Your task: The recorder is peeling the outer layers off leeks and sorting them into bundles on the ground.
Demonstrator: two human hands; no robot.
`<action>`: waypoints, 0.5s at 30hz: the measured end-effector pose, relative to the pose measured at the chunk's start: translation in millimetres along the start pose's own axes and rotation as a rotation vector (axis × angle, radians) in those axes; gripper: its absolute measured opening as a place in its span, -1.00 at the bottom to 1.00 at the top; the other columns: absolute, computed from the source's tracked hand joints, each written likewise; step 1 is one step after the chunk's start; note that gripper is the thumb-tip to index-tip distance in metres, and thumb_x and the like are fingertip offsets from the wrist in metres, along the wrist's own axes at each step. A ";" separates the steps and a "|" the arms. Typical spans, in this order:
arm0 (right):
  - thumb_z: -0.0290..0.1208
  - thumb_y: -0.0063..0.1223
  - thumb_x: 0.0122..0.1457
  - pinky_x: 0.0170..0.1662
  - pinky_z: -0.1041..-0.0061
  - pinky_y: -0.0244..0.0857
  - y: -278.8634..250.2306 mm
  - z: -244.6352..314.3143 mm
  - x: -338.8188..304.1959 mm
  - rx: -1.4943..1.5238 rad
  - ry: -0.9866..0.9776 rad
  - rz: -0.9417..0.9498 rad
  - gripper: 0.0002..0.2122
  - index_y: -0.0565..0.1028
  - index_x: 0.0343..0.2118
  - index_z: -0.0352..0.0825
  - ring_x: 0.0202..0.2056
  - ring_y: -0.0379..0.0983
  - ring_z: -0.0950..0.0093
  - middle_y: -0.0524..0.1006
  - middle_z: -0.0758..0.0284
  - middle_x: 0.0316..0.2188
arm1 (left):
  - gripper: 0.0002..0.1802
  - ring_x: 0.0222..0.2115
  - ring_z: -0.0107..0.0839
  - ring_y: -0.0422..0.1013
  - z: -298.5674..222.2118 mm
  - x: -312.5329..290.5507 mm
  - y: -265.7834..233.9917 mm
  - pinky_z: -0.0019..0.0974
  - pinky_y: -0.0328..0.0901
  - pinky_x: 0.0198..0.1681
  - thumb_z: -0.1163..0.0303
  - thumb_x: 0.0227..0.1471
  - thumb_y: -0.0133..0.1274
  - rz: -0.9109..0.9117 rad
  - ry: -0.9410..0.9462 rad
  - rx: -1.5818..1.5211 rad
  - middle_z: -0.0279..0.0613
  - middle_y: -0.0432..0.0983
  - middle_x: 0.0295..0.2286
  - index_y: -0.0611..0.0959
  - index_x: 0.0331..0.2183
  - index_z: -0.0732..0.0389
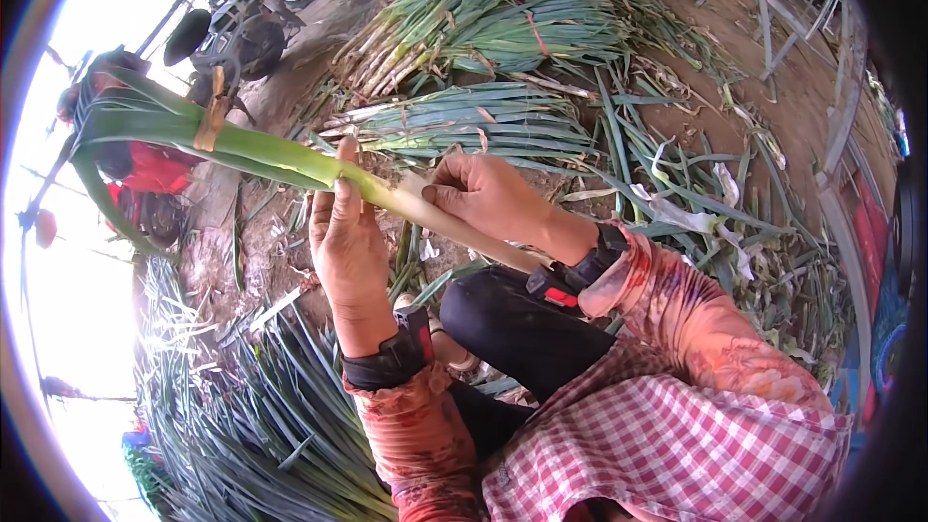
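Note:
A long, thick green onion (454, 229) lies slantwise across my view, its pale shank pointing right toward my knee and its green leaves bending down at the far left. My left hand (346, 251) grips it from below where the green turns pale, fingers and thumb around the stalk. Pressed against the pale shank, my right hand (488, 195) pinches what looks like a thin strip of its outer skin between thumb and fingers. A dry brown leaf (210, 124) hangs over the green part. The shank's far end is close to my right wrist and partly hidden.
Tied bundles of green onions (541, 34) lie on the dirt floor ahead, with a smaller pile (474, 126) nearer. Many more onions (261, 416) spread at my lower left. Peeled leaves (691, 217) litter the right side. A parked motorbike (256, 34) stands at upper left.

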State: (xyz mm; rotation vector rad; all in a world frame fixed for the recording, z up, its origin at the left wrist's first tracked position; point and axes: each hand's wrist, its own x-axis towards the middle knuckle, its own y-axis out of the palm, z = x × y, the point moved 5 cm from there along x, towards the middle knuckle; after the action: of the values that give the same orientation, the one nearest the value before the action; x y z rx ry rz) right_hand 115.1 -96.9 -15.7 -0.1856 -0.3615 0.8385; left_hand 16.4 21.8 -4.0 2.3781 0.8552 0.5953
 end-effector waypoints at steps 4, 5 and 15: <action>-0.37 -0.03 -0.09 -0.55 0.48 0.18 6.8 -27.1 -0.4 0.060 0.110 0.102 -0.83 0.42 -0.61 -0.39 -0.65 0.33 0.37 0.41 0.16 -0.68 | -0.59 -0.25 -0.35 0.26 2.4 -1.2 3.1 -0.21 0.07 -0.09 0.26 -0.04 -0.12 0.077 -0.004 0.029 -0.06 0.18 -0.08 0.32 -0.16 0.31; -0.40 -0.05 -0.10 -0.55 0.46 0.18 6.9 -33.2 -1.8 0.012 0.153 0.124 -0.85 0.41 -0.63 -0.39 -0.64 0.34 0.33 0.41 0.15 -0.67 | -0.60 -0.27 -0.36 0.27 1.9 -2.2 7.2 -0.19 0.07 -0.08 0.26 -0.04 -0.13 0.079 0.005 -0.009 -0.05 0.20 -0.09 0.33 -0.17 0.29; -0.44 -0.15 -0.10 -0.51 0.21 0.22 -45.1 -128.0 -22.2 -0.768 0.089 -0.157 -0.85 0.23 -0.48 -0.38 -0.57 0.35 0.11 0.38 0.06 -0.69 | -0.79 -0.46 -0.47 0.24 -28.8 -0.6 -10.9 -0.26 0.18 -0.31 0.27 0.00 -0.18 -0.094 0.275 -0.132 -0.27 0.30 -0.47 0.34 -0.36 0.21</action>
State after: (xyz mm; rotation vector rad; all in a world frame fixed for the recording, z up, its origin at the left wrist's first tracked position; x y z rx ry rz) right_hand 181.7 -145.7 -125.7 -0.8932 -0.5951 0.5006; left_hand -5.0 38.1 10.9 2.1552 1.0051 0.9251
